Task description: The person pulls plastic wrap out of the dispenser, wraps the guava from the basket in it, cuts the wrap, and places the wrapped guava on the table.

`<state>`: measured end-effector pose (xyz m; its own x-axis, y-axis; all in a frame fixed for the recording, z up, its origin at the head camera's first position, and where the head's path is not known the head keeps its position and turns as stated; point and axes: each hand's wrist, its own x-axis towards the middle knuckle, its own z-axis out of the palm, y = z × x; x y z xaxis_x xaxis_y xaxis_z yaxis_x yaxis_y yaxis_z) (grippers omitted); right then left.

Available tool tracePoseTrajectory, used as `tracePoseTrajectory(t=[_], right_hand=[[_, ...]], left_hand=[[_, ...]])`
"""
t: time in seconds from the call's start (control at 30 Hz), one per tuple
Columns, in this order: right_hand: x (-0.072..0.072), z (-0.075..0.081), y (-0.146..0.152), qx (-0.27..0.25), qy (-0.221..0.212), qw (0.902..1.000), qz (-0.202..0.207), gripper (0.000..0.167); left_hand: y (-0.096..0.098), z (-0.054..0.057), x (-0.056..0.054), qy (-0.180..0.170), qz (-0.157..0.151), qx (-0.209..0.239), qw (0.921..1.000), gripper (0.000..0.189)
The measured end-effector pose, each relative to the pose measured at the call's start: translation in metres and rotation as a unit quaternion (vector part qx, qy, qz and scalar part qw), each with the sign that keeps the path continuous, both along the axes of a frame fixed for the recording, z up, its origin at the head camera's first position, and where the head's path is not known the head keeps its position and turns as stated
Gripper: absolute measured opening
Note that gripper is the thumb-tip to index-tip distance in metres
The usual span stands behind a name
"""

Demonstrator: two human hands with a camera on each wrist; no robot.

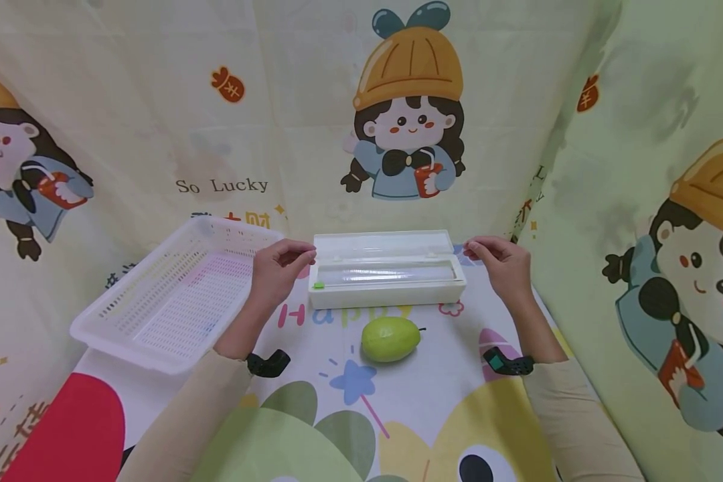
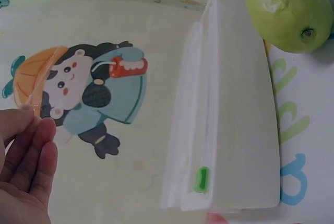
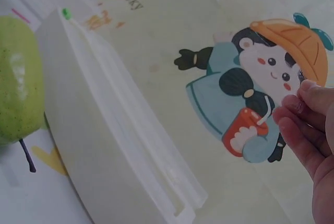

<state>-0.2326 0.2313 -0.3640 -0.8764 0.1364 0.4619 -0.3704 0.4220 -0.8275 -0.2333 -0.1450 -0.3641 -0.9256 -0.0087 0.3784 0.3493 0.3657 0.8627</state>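
A white cling film dispenser box [image 1: 388,294] stands on the table with its lid tilted back and the clear film roll [image 1: 391,272] showing inside. My left hand [image 1: 282,266] is level with its left end, thumb and fingertips pinching an edge of clear cling film [image 2: 37,98]. Off the right end, my right hand [image 1: 505,266] pinches with thumb and fingers in the same way. The transparent film between the hands is barely visible. In front of the box lies a green pear [image 1: 390,339], its stem pointing right, touched by neither hand.
A white perforated plastic basket [image 1: 138,358] stands at the left, next to my left forearm. A small green slider [image 1: 318,286] sits at the box's left end. Printed cloth covers the table [image 1: 313,355], and printed curtains [image 1: 301,120] close in the back and sides.
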Motion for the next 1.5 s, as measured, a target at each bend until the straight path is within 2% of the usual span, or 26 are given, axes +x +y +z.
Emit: tracePoseTrajectory(t=[0.13,0.27,0.57,0.73,0.87,1.2,1.5], right_hand=[[-0.006,-0.007,0.005,-0.001,0.003,1.0000,-0.005,0.023],[-0.010,-0.011,0.010,-0.005,0.019,0.9998,-0.004,0.023],[-0.005,-0.004,0.009,-0.028,0.041,0.9987,0.010,0.022],[0.007,0.011,0.003,-0.043,0.041,0.9980,0.024,0.021],[0.016,0.021,-0.001,-0.033,0.046,0.9981,0.022,0.021],[0.008,0.011,0.011,-0.024,0.080,0.9961,0.029,0.018],[0.014,0.016,0.012,-0.017,0.093,0.9949,0.036,0.018]], left_hand=[[-0.004,-0.007,-0.005,0.001,-0.002,0.008,1.0000,0.026],[-0.007,-0.007,-0.005,0.005,-0.003,0.015,0.9999,0.029],[-0.007,0.000,0.002,0.020,-0.009,0.022,0.9995,0.030],[-0.008,0.003,0.004,0.025,-0.013,0.024,0.9993,0.028],[-0.009,0.007,0.007,0.026,-0.015,0.020,0.9994,0.028],[-0.008,0.016,0.015,0.033,-0.015,0.018,0.9992,0.030],[-0.008,0.019,0.019,0.047,-0.022,0.023,0.9984,0.031]])
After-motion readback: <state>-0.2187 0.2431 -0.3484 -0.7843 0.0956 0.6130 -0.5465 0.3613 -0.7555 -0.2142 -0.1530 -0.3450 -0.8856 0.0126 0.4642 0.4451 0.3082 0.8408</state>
